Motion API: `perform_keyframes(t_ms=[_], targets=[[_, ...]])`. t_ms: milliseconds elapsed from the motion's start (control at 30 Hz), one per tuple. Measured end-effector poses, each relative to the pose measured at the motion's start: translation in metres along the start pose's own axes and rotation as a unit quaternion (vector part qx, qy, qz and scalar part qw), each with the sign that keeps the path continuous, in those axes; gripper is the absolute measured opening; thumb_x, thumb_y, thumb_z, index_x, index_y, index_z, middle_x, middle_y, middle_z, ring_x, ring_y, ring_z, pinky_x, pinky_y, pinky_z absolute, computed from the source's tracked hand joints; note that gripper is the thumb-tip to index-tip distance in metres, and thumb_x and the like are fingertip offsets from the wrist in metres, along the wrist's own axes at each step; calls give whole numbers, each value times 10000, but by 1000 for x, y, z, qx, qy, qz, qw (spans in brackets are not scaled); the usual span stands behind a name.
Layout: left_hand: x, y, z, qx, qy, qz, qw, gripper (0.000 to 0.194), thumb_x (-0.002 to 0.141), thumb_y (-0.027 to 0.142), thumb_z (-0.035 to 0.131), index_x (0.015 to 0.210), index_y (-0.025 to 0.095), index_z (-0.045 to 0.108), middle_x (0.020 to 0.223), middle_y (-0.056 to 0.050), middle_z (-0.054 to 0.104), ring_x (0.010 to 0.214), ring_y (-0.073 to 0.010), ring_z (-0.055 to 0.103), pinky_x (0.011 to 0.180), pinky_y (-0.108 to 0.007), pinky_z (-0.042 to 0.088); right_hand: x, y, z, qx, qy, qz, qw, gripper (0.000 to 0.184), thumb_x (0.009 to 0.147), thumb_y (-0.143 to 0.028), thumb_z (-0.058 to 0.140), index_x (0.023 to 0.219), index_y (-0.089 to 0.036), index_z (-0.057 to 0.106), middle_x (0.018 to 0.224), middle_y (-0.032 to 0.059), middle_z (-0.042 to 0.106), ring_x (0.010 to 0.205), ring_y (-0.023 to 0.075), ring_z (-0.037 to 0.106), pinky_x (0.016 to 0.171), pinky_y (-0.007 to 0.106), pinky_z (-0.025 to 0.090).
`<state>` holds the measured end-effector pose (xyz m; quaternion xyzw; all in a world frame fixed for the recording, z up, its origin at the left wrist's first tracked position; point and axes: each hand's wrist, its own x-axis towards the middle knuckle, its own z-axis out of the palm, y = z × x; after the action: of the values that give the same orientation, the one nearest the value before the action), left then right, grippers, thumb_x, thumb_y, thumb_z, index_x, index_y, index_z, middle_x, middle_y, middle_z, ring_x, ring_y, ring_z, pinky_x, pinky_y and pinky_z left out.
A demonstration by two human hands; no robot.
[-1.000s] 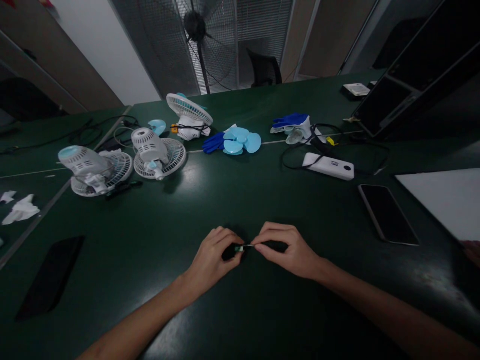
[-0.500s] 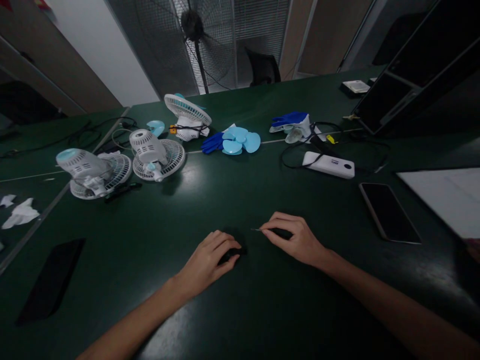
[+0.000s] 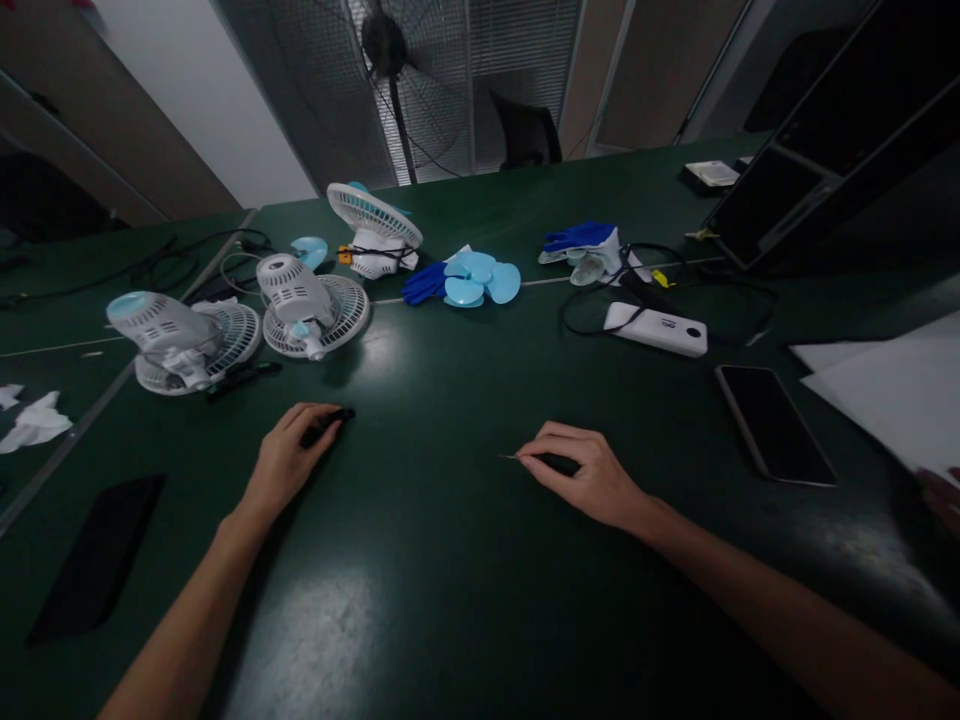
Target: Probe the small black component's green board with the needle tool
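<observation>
Left hand (image 3: 289, 458): left of frame centre, palm down, fingers curled closed, forearm running to the lower left corner. Right hand (image 3: 589, 477): right of centre, fingers pinched together and pointing left, forearm running to the lower right corner. Hands well apart.

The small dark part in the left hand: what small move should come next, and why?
Probably lower the left hand and set the small dark part on the green table. The hand has reached out toward the fans, apart from the right hand, which holds a thin tool.
</observation>
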<state>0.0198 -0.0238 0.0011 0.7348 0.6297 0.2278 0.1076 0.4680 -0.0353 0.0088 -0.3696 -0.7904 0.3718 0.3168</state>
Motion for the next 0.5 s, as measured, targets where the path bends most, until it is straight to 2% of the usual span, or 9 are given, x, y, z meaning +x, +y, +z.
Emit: perform_keyframes(t_ms=[133, 267, 400, 500], targets=[[-2, 2, -3, -5, -2, -10, 1000, 430, 946, 536, 564, 1216, 219, 674, 1160, -88, 665, 952, -216, 644, 867, -327, 521, 1, 0, 0, -9, 3, -4, 1000, 171, 1003, -255, 622, 1097, -206, 756, 993, 60, 722, 858, 182, 691, 743, 320, 578], [-5, -3, -7, 13, 16, -57, 998, 588, 847, 625, 666, 1246, 194, 664, 1050, -82, 673, 855, -215, 632, 781, -329, 515, 0, 1, 1, -20, 7, -9, 1000, 164, 997, -243, 629, 1092, -209, 758, 971, 58, 720, 838, 180, 688, 738, 321, 575], [-8, -14, -12, 15, 21, -71, 997, 518, 831, 676, 644, 1037, 209, 735, 987, -75, 682, 809, -209, 632, 739, -320, 506, -1, 3, 1, -10, 2, -11, 1000, 175, 1003, -240, 625, 1127, -213, 746, 1006, 62, 717, 858, 180, 684, 734, 319, 581], [-9, -15, -15, -1, 21, -74, 997, 464, 834, 669, 639, 966, 235, 741, 1008, -63, 709, 829, -212, 655, 762, -318, 511, -1, 3, 0, -7, -6, -4, 1000, 173, 1008, -237, 620, 1126, -210, 744, 1011, 60, 712, 869, 178, 681, 744, 321, 577]])
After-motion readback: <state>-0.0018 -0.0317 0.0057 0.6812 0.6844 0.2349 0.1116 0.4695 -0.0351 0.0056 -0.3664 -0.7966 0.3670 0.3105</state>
